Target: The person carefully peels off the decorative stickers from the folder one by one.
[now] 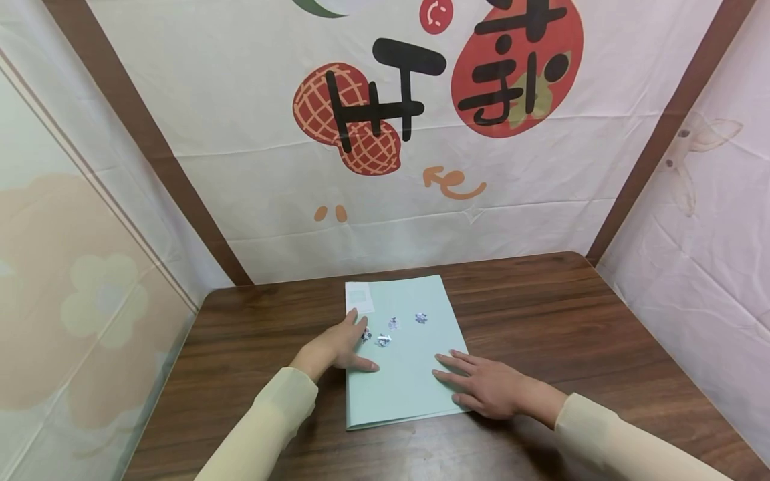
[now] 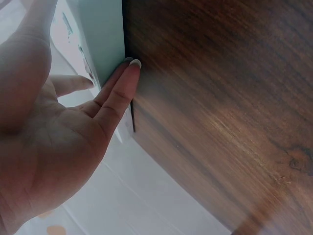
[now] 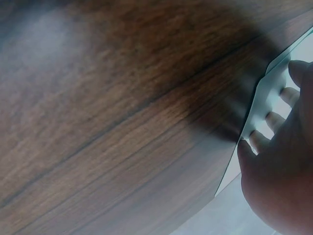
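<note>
A pale mint-green folder point(image 1: 403, 381) lies flat on the wooden table, its spine toward the left. Several small shiny patterned pieces point(image 1: 383, 341) are scattered on its cover, and a white label point(image 1: 359, 297) sits at its upper left corner. My left hand point(image 1: 339, 344) rests along the folder's left side with fingers extended; in the left wrist view its fingertips touch the spine point(image 2: 105, 34). My right hand point(image 1: 487, 384) lies spread over the lower right edge of the cover, fingers straight. The right wrist view shows those fingertips on the folder point(image 3: 261, 110).
The brown wood-grain table point(image 1: 541, 321) extends on both sides of the folder. Behind it hangs a white printed cloth point(image 1: 252, 194) with dark brown stripes, and more cloth closes in the left and right sides.
</note>
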Demonstrator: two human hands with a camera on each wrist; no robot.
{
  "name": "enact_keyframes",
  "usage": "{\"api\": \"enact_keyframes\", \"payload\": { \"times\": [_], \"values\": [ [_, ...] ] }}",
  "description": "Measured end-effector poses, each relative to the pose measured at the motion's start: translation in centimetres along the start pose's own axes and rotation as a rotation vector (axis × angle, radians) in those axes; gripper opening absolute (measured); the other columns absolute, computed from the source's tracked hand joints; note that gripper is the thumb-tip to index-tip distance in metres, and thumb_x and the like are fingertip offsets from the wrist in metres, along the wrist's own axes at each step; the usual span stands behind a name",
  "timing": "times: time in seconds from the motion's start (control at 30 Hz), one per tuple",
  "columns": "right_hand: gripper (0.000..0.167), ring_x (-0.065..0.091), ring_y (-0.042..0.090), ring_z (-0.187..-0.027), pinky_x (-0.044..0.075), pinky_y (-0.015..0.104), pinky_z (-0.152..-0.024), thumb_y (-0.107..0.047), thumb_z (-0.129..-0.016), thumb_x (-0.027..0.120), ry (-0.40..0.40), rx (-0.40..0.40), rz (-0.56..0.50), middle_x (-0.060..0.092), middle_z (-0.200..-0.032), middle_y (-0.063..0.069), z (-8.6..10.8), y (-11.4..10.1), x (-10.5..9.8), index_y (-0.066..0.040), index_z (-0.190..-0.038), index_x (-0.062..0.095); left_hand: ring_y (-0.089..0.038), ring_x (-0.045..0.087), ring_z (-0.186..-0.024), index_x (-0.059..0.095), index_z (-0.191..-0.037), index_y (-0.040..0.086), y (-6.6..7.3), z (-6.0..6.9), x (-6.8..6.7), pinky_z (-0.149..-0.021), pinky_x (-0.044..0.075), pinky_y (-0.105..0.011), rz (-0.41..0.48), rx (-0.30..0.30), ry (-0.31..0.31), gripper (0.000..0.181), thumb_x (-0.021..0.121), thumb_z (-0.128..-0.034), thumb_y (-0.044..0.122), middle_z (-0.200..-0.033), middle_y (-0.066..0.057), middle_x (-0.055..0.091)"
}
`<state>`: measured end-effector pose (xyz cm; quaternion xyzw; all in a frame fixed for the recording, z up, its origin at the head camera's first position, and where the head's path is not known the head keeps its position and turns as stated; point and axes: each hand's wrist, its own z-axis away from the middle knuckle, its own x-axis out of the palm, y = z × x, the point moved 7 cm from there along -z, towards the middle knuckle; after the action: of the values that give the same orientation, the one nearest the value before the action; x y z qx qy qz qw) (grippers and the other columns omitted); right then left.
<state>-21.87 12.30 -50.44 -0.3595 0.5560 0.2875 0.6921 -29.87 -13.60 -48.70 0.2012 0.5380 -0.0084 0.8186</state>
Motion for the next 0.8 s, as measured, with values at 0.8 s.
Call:
{"api": "enact_keyframes", "payload": {
  "times": [0.8],
  "values": [
    [0.053, 0.032, 0.037, -0.151, 0.039, 0.048, -0.114, -0.038, -0.11, 0.043, 0.03, 0.002, 0.02, 0.03, -0.167, 0.009, 2.0, -0.3, 0.8, -0.02, -0.16, 0.038, -0.043, 0.031, -0.15, 0.027, -0.162, 0.006, 0.3, 0.9, 1.1, -0.116, 0.034, -0.055, 0.009, 0.055, 0.004, 0.111, 0.082, -0.0808, 0.058, -0.17, -0.02, 0.01]
  ]
}}
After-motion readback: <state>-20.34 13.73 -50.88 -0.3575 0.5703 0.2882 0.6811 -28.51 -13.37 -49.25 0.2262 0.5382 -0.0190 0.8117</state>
